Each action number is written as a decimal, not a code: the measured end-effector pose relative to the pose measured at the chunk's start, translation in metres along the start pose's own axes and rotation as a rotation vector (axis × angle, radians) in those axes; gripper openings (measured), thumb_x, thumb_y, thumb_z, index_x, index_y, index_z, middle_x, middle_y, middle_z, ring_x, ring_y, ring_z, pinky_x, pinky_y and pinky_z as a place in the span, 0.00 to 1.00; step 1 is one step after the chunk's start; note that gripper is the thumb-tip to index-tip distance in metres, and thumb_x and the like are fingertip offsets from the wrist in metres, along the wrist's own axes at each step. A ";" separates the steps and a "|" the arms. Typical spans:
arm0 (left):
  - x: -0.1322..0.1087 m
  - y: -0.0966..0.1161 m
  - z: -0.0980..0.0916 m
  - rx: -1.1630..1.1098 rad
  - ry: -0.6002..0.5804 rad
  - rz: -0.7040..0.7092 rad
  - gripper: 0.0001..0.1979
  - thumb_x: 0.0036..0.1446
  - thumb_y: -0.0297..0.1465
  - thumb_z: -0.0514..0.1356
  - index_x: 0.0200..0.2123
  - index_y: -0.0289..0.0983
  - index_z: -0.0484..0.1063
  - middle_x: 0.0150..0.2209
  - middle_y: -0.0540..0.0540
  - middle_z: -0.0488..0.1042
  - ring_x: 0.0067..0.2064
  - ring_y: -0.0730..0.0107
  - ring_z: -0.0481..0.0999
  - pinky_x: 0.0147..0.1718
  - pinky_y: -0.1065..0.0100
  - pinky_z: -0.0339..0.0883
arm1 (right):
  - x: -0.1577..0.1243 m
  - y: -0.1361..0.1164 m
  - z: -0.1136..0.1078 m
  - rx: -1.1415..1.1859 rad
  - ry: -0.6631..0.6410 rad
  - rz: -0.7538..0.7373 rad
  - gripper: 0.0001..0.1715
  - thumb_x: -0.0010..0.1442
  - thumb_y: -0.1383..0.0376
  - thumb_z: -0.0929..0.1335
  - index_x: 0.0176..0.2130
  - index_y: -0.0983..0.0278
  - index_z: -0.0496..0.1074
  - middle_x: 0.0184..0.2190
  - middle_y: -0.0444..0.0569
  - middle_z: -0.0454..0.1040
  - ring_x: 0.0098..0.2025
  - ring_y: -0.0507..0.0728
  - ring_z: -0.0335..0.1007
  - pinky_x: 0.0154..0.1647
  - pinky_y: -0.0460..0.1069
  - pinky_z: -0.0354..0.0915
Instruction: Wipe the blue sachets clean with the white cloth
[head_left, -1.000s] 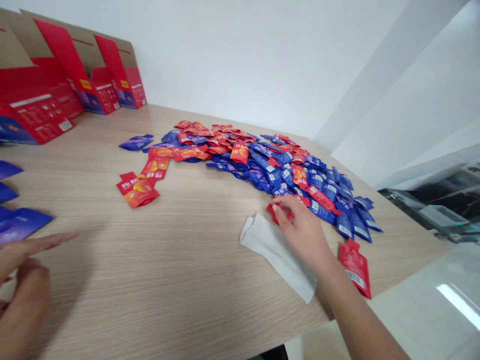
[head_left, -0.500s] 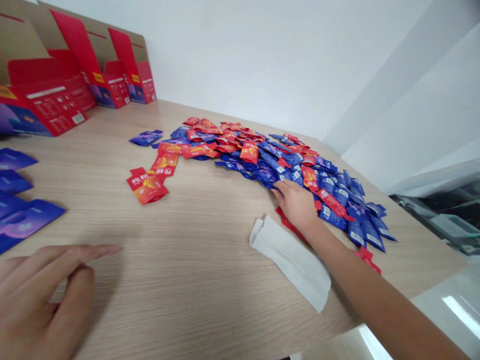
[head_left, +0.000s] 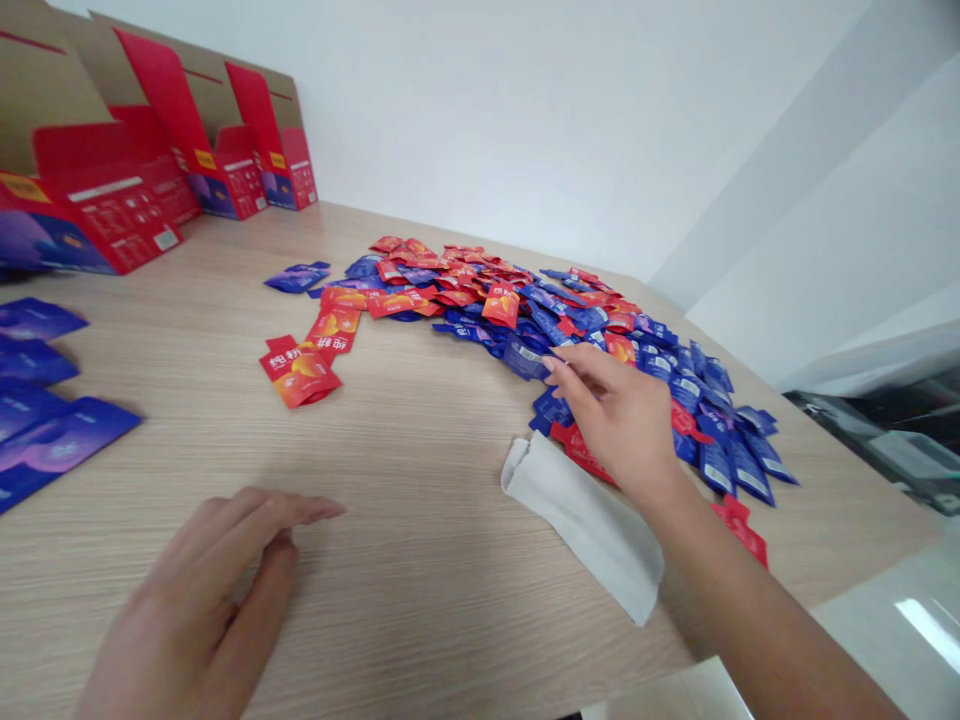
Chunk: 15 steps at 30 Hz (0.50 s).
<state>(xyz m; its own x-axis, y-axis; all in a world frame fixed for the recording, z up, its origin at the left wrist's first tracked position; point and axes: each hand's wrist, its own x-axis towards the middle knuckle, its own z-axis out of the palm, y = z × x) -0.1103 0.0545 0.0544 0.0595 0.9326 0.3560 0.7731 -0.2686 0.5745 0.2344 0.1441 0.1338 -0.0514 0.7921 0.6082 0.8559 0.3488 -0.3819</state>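
Note:
My right hand (head_left: 619,410) pinches a blue sachet (head_left: 525,358) between thumb and fingertips, at the front of a mixed heap. The sachet is smeared by motion and held just off the pile. Under and beside this hand lie another blue sachet (head_left: 551,408) and a red one (head_left: 583,450). My left hand (head_left: 214,590) hovers low over or rests on the bare table; which one I cannot tell. It holds nothing, its index finger stretched out and the others partly bent. The heap's red sachets (head_left: 501,304) and blue sachets (head_left: 744,468) overlap across the far right.
A folded white cloth (head_left: 585,525) lies in front of my right forearm. Several blue sachets (head_left: 64,440) form a row at the left edge. Red open boxes (head_left: 112,225) stand along the back left. Two red sachets (head_left: 301,375) lie left of the heap. A white wall (head_left: 480,120) closes the back.
My right hand has drawn a blue sachet up from the heap's front edge. My left hand has moved right, further over the table.

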 end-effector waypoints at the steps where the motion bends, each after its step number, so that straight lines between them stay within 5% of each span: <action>1: -0.001 0.002 0.005 -0.062 -0.029 -0.027 0.13 0.70 0.41 0.54 0.52 0.49 0.74 0.48 0.53 0.81 0.50 0.67 0.80 0.47 0.66 0.74 | -0.005 -0.008 -0.002 0.131 0.010 0.037 0.10 0.71 0.58 0.72 0.47 0.59 0.84 0.41 0.46 0.87 0.39 0.59 0.85 0.43 0.51 0.77; 4: -0.002 0.013 0.019 -0.138 -0.045 -0.101 0.22 0.68 0.47 0.56 0.62 0.51 0.67 0.55 0.49 0.80 0.49 0.65 0.83 0.44 0.66 0.80 | -0.028 -0.034 -0.008 0.496 -0.059 0.124 0.07 0.69 0.59 0.74 0.44 0.57 0.84 0.36 0.43 0.86 0.34 0.55 0.84 0.37 0.47 0.77; 7: -0.002 0.031 0.028 -0.124 -0.032 0.003 0.30 0.66 0.49 0.59 0.68 0.54 0.62 0.61 0.49 0.79 0.56 0.61 0.83 0.52 0.60 0.81 | -0.053 -0.057 -0.012 0.715 -0.287 0.202 0.04 0.68 0.61 0.75 0.42 0.55 0.86 0.34 0.42 0.87 0.34 0.53 0.83 0.36 0.44 0.75; 11: -0.003 0.047 0.033 -0.229 -0.143 0.167 0.19 0.68 0.43 0.59 0.61 0.56 0.70 0.53 0.57 0.84 0.51 0.67 0.86 0.47 0.70 0.81 | -0.073 -0.071 -0.009 0.932 -0.523 0.361 0.08 0.69 0.56 0.75 0.42 0.54 0.86 0.35 0.43 0.87 0.36 0.52 0.83 0.37 0.42 0.74; 15: -0.007 0.044 0.031 -0.163 -0.131 0.248 0.19 0.71 0.39 0.54 0.62 0.54 0.71 0.50 0.55 0.85 0.46 0.68 0.86 0.43 0.73 0.80 | -0.086 -0.066 -0.009 0.860 -0.473 0.453 0.13 0.72 0.55 0.71 0.53 0.53 0.82 0.39 0.43 0.87 0.39 0.54 0.85 0.37 0.45 0.77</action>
<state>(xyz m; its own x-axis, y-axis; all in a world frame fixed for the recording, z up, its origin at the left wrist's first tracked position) -0.0569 0.0438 0.0548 0.3226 0.8541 0.4081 0.6142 -0.5169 0.5963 0.1869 0.0485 0.1127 -0.1722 0.9847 0.0275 0.2066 0.0634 -0.9764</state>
